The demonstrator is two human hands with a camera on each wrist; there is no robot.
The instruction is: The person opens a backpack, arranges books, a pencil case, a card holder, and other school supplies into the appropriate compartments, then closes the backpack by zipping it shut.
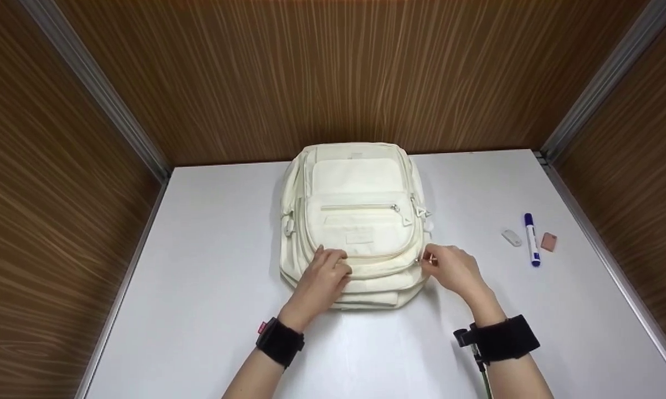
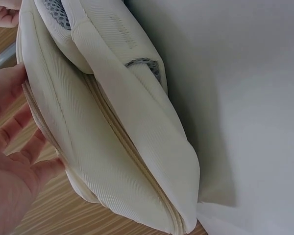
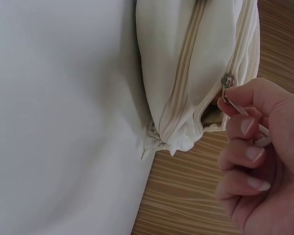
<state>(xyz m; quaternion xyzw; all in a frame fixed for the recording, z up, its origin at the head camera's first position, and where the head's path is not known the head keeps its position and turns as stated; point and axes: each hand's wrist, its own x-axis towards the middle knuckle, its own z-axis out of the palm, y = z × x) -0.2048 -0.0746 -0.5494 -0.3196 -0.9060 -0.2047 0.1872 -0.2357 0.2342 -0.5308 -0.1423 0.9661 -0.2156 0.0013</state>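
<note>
Backpack (image 1: pixel 358 221): I see a cream fabric bag lying flat on its back in the middle of the white table, top end far, bottom end near me
Front pocket: closed horizontal zip across the upper face, small sewn label below it
Seams: several zip tracks curve round the near end in stacked layers
Zip pull (image 3: pixel 229 90): small metal tab at the bag's near right corner, held between my fingertips; the track beside it gapes slightly open
Near left face: my flat hand rests on it
</note>
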